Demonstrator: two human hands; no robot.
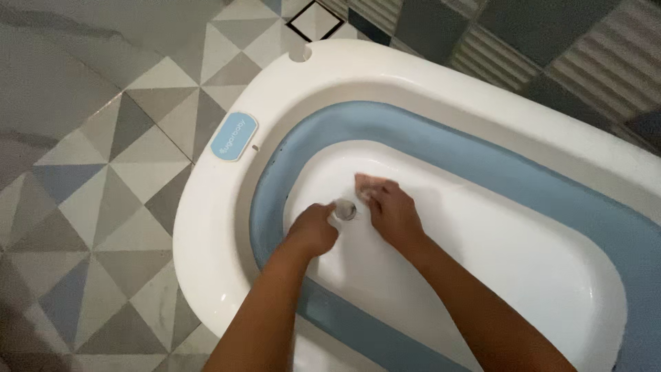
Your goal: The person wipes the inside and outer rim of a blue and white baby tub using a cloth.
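Drain plug (345,209) lies between closed left hand (313,231) and right hand (392,215) clutching pale cloth (365,185).

**Tiled floor with a baby tub on it**

The floor (103,207) is laid with tiles patterned in triangles of grey, white and pale blue. Toward its far edge a small square drain cover (315,21) with a dark frame sits flush among the tiles. Directly on the floor stands an oval tub (206,234), white at the rim and the base, with a blue band around its wall and a small blue label on the rim. The tub fills the right side of the floor, its far edge close to the grey wall tiles (551,41).
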